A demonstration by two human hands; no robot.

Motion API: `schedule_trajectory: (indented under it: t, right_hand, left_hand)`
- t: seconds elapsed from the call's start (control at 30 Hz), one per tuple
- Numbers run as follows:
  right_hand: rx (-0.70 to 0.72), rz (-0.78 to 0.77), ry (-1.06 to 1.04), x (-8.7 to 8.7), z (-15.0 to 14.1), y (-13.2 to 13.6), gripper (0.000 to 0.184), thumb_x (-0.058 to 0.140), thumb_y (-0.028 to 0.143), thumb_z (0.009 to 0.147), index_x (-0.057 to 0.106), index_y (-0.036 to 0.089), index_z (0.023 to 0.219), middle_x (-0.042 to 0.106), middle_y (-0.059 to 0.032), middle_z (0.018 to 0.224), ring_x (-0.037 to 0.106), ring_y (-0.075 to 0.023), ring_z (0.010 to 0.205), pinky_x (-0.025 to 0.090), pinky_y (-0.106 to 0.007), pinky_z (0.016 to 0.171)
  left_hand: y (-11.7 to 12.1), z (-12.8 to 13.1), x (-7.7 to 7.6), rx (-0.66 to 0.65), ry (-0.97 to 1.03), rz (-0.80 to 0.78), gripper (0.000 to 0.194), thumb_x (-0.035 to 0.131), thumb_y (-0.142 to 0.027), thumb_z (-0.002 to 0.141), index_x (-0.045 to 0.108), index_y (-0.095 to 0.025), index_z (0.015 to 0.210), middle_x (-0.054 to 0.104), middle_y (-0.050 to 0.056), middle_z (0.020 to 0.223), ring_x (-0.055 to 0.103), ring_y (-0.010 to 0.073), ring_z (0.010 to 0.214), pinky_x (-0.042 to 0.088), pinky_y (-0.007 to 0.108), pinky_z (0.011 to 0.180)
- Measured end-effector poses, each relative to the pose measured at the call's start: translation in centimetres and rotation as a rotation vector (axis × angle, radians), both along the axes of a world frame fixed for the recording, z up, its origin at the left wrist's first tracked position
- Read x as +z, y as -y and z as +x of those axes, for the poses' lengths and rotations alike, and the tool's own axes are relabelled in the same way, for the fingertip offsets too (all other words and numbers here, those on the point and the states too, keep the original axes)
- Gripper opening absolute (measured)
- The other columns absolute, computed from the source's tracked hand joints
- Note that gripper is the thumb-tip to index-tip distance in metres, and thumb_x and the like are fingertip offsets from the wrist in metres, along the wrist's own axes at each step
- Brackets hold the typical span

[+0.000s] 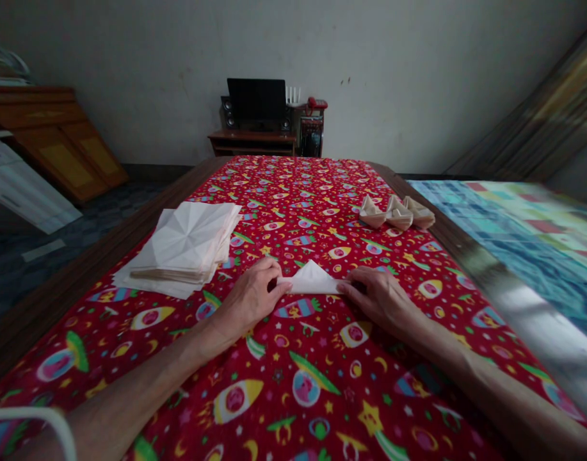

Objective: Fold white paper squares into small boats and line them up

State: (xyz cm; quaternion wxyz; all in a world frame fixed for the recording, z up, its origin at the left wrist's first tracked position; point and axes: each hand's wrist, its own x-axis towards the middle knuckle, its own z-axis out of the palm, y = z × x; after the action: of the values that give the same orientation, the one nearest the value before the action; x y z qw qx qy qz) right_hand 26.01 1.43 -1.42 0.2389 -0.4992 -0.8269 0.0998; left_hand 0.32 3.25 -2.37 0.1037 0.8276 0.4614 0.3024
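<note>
A white folded paper [315,280] lies in front of me on the red patterned cloth, a long flat band with a triangular peak rising at its middle. My left hand [257,286] pinches the band's left end between thumb and fingers. At the right end, my right hand [374,291] grips it the same way. To the left lies a stack of creased square paper sheets [190,237], the top one marked with folds fanning from its centre. Several folded paper boats [399,212], cream coloured, stand in a row at the far right.
The red cloth [317,397] covers a long table with a dark wooden edge [144,224]. Beyond it, a monitor [257,99] and a red telephone [317,102] sit against the wall. A bed [523,243] adjoins on the right; a wooden cabinet [57,144] stands left.
</note>
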Motion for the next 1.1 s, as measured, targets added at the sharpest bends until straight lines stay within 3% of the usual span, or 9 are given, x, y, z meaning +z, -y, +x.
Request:
schedule_trajectory:
  t: [0.27, 0.4, 0.43, 0.57, 0.7, 0.9, 1.1]
  right_hand:
    - [-0.052, -0.016, 0.075, 0.2, -0.3, -0.2, 0.026, 0.048, 0.033, 0.090, 0.056, 0.018, 0.070, 0.059, -0.0009, 0.064, 0.051, -0.0122, 0.057, 0.032, -0.024, 0.054]
    - [-0.060, -0.032, 0.082, 0.3, -0.4, -0.3, 0.026, 0.049, 0.033, 0.089, 0.056, 0.017, 0.069, 0.058, -0.0007, 0.064, 0.049, -0.0111, 0.055, 0.030, -0.023, 0.053]
    - [-0.061, -0.043, 0.083, 0.3, -0.4, -0.3, 0.026, 0.049, 0.033, 0.089, 0.057, 0.017, 0.069, 0.058, -0.0005, 0.064, 0.049, -0.0109, 0.055, 0.030, -0.023, 0.053]
    - [-0.078, -0.037, 0.099, 0.2, -0.4, -0.4, 0.026, 0.050, 0.033, 0.088, 0.058, 0.016, 0.070, 0.058, -0.0001, 0.062, 0.048, -0.0104, 0.055, 0.029, -0.023, 0.054]
    - [-0.084, -0.027, 0.100, 0.2, -0.5, -0.4, 0.026, 0.051, 0.032, 0.088, 0.058, 0.015, 0.069, 0.056, 0.0001, 0.060, 0.045, -0.0101, 0.053, 0.028, -0.023, 0.054]
    - [-0.080, -0.014, 0.094, 0.0, -0.4, -0.5, 0.025, 0.052, 0.030, 0.086, 0.056, 0.015, 0.066, 0.054, 0.0002, 0.059, 0.043, -0.0093, 0.052, 0.026, -0.022, 0.052]
    - [-0.071, -0.012, 0.086, 0.2, -0.6, -0.3, 0.025, 0.051, 0.029, 0.086, 0.054, 0.016, 0.065, 0.055, 0.0000, 0.059, 0.045, -0.0097, 0.052, 0.028, -0.022, 0.051]
  left_hand:
    - [-0.4, -0.1, -0.5, 0.009, 0.005, 0.007, 0.025, 0.064, -0.023, 0.078, 0.047, -0.017, 0.061, 0.050, 0.000, 0.077, 0.051, 0.0126, 0.069, 0.042, 0.026, 0.064]
    - [-0.3, -0.1, -0.5, 0.036, -0.009, 0.000, 0.015, 0.064, -0.021, 0.078, 0.052, -0.017, 0.071, 0.052, 0.001, 0.079, 0.053, 0.0152, 0.073, 0.046, 0.028, 0.067]
    - [-0.3, -0.1, -0.4, 0.038, -0.021, 0.018, 0.010, 0.064, -0.020, 0.078, 0.055, -0.017, 0.080, 0.054, 0.002, 0.085, 0.054, 0.0170, 0.080, 0.047, 0.030, 0.072]
    - [0.5, 0.4, 0.5, -0.076, -0.183, 0.194, 0.035, 0.056, -0.015, 0.085, 0.053, -0.023, 0.119, 0.052, 0.006, 0.125, 0.046, 0.0233, 0.114, 0.041, 0.041, 0.096]
    - [1.5, 1.6, 1.3, -0.261, -0.359, 0.271, 0.033, 0.048, -0.012, 0.090, 0.056, -0.025, 0.119, 0.046, 0.001, 0.138, 0.039, 0.0235, 0.124, 0.037, 0.043, 0.103]
    - [2.7, 3.1, 1.1, -0.344, -0.361, 0.182, 0.044, 0.039, -0.001, 0.085, 0.050, -0.008, 0.126, 0.052, 0.009, 0.133, 0.043, 0.0196, 0.126, 0.034, 0.035, 0.109]
    - [3.1, 2.7, 0.0, -0.357, -0.331, 0.056, 0.060, 0.036, 0.000, 0.079, 0.037, -0.010, 0.138, 0.039, 0.010, 0.145, 0.029, 0.0181, 0.137, 0.031, 0.036, 0.112]
